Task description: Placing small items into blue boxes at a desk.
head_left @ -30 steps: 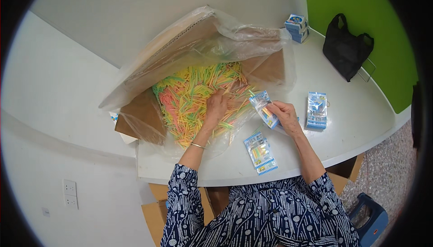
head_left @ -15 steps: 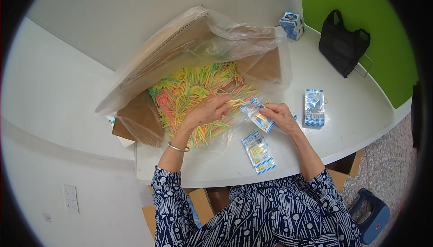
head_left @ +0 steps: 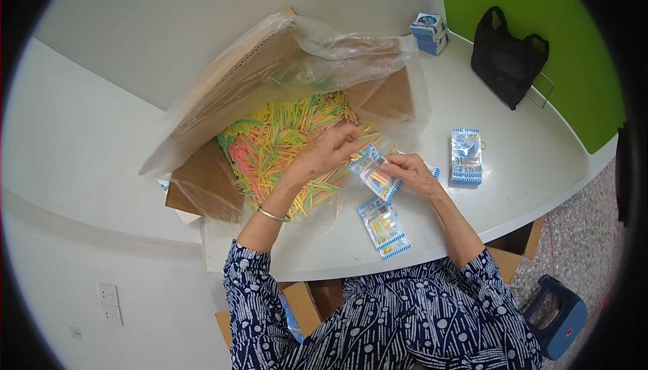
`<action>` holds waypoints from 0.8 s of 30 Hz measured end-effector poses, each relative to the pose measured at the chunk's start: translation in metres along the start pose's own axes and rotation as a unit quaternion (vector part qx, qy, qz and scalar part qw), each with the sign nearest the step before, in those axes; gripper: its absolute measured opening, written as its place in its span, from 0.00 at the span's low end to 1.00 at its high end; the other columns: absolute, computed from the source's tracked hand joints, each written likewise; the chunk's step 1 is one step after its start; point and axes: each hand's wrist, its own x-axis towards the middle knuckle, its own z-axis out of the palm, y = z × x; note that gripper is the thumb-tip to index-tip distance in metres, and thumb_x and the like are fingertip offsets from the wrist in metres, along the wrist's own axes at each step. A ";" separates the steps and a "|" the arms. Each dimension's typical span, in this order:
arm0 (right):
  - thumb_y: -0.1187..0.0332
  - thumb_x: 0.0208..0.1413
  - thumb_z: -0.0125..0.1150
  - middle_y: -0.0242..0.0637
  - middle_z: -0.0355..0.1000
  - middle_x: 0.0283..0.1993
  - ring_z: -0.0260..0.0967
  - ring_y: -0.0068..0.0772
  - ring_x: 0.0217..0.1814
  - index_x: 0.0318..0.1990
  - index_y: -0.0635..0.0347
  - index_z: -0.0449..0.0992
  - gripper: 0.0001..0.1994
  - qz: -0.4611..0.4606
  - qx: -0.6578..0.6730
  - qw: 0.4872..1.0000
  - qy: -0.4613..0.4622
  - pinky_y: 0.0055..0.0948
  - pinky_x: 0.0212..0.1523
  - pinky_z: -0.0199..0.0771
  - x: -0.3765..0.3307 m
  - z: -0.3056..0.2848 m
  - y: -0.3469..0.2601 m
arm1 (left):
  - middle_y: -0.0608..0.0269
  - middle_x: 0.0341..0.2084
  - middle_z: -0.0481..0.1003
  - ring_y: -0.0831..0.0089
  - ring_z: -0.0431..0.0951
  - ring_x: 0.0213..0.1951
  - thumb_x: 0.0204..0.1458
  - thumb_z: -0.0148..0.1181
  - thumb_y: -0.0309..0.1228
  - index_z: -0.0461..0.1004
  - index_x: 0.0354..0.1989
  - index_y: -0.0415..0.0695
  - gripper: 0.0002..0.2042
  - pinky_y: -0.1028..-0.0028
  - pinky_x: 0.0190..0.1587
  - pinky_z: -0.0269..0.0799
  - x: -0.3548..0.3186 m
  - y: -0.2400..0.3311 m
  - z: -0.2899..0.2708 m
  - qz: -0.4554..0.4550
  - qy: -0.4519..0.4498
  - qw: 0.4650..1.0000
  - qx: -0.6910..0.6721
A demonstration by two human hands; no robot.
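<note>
My left hand (head_left: 329,150), with a bangle at its wrist, is closed at the upper end of a small clear packet (head_left: 375,173) with blue-and-white striped ends. Thin coloured sticks show by its fingertips, partly hidden by the fingers. My right hand (head_left: 413,173) pinches the packet's right side between thumb and fingers. Some sticks are visible inside the packet. Beneath my left hand, a plastic-lined cardboard box (head_left: 391,96) holds a heap of yellow, green and pink sticks (head_left: 283,134). Another packet with sticks inside (head_left: 383,228) lies on the table just below the held one.
A stack of flat packets (head_left: 466,157) lies right of my right hand on the white table (head_left: 520,181). Farther back are small blue-and-white boxes (head_left: 429,32) and a black bag (head_left: 509,59). A blue stool (head_left: 557,316) stands on the floor at lower right.
My left hand has moved right and away from me, closer over the packet's upper end. The sticks that stood out from its fingers are now less visible. My right hand keeps its hold.
</note>
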 end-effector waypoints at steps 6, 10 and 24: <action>0.65 0.59 0.55 0.26 0.72 0.33 0.64 0.13 0.35 0.41 0.67 0.77 0.12 0.020 0.071 0.997 -0.017 0.17 0.37 0.65 -0.001 0.003 -0.005 | 0.56 0.45 0.71 0.71 0.71 0.48 0.61 0.47 0.35 0.61 0.55 0.34 0.19 0.74 0.50 0.67 0.009 0.001 0.039 0.082 0.084 0.991 -0.069; 0.66 0.59 0.56 0.27 0.73 0.33 0.65 0.12 0.35 0.41 0.64 0.76 0.10 0.023 0.097 0.995 -0.020 0.16 0.35 0.66 -0.001 -0.001 0.003 | 0.55 0.49 0.69 0.69 0.70 0.51 0.61 0.49 0.34 0.55 0.60 0.35 0.22 0.71 0.55 0.64 0.010 0.015 0.041 0.065 0.104 0.985 -0.123; 0.67 0.55 0.61 0.30 0.76 0.39 0.71 0.16 0.39 0.44 0.65 0.76 0.13 0.078 0.082 0.992 -0.055 0.18 0.40 0.69 -0.003 -0.001 0.001 | 0.65 0.41 0.73 0.83 0.72 0.38 0.51 0.59 0.24 0.62 0.52 0.41 0.19 0.84 0.31 0.68 -0.002 0.011 0.045 0.013 0.087 0.967 -0.239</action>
